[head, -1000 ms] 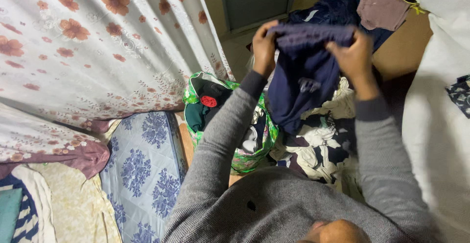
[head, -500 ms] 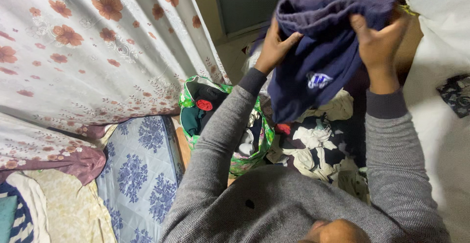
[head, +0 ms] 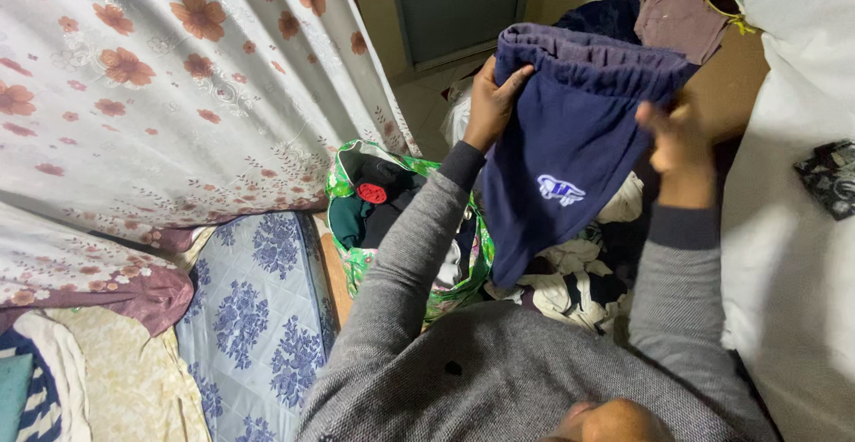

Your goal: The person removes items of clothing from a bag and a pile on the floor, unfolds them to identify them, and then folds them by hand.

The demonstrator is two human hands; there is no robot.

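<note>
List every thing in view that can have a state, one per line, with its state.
navy garment: held up, waistband spread, hanging down
left hand: gripping the waistband's left edge
right hand: blurred, at the garment's right edge
green bag: open, stuffed with clothes
clothes pile: loose, unfolded
floral curtain: hanging, drawn

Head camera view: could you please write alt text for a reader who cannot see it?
Seen from above, a person in a grey sweater holds up a navy garment by its waistband, left hand and right hand at its two sides. Below it lie a pile of clothes and a green patterned bag; a floral curtain hangs at left.
</note>
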